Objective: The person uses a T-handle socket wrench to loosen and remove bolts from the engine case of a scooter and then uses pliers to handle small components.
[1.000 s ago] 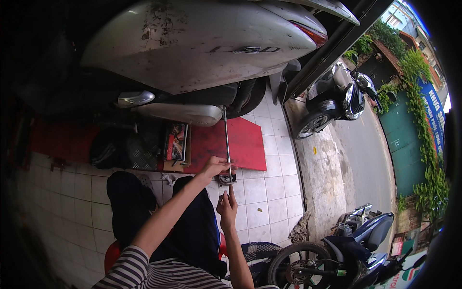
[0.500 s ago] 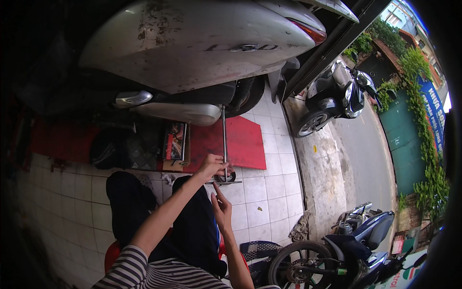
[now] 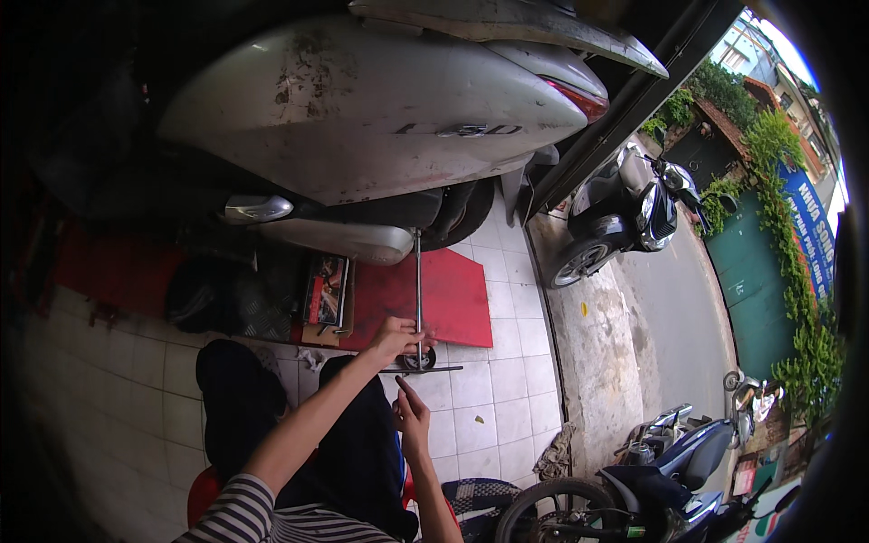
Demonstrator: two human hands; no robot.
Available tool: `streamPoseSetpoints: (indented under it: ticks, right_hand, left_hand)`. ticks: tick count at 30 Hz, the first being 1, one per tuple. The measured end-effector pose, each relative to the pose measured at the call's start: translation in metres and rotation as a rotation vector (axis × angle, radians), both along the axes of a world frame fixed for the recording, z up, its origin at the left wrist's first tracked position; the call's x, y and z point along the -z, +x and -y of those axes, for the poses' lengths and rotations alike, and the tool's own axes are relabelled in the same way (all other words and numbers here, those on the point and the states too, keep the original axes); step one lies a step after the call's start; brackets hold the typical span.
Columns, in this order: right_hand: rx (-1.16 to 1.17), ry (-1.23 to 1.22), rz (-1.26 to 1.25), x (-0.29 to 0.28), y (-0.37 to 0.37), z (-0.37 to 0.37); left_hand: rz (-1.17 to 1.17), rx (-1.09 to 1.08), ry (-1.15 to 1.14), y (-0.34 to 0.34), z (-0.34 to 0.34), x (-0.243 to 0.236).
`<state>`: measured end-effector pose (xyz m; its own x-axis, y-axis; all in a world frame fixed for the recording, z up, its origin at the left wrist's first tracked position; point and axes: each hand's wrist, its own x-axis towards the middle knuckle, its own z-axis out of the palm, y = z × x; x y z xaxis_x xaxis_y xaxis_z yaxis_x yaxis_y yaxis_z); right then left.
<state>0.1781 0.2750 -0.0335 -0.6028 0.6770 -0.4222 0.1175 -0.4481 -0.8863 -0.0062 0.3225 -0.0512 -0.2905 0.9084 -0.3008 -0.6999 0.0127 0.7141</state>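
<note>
Gripping the shaft of a T-handled metal tool [image 3: 418, 290] in bent fingers, my left hand [image 3: 396, 338] reaches out over the near edge of a red platform [image 3: 453, 297] beside a scuffed silver scooter [image 3: 380, 113]. The tool's far end meets the scooter at the tip of a long grey casing [image 3: 362, 241], just beside the rear tire [image 3: 475, 213]; its crossbar lies nearest me, above white floor tiles [image 3: 511, 376]. Below the bar, my right hand [image 3: 414, 421] holds nothing, partly open, index finger raised toward the crossbar; I cannot tell whether the fingertip touches it. A small dark wheel [image 3: 418, 360] shows behind the tool, next to my left fingers. On the platform, left of the tool, sits an open cardboard box [image 3: 319, 336] with a dark, printed packet [image 3: 328, 288]. Past the tiles, a black-and-silver scooter [image 3: 625, 204] stands by the roadside, and a dark blue motorbike [image 3: 670, 471] stands at lower right.
</note>
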Motion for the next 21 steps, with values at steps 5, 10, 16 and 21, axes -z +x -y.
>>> streamPoseSetpoints:
  ticks: [5, 10, 16, 21]
  right_hand:
    - [0.298, -0.127, -0.256, 0.006, 0.005, -0.029]
    - [0.123, 0.183, -0.173, -0.009, 0.003, -0.019]
    - [0.070, 0.279, 0.165, 0.034, -0.006, -0.013]
    - [0.147, 0.268, -0.090, -0.023, -0.009, -0.013]
  left_hand:
    - [0.015, -0.002, 0.000, -0.002, 0.002, 0.001]
    - [0.012, 0.007, 0.039, 0.002, -0.002, -0.005]
    - [-0.040, -0.063, -0.014, 0.008, -0.008, -0.001]
    - [-0.086, -0.102, -0.016, 0.009, -0.006, -0.002]
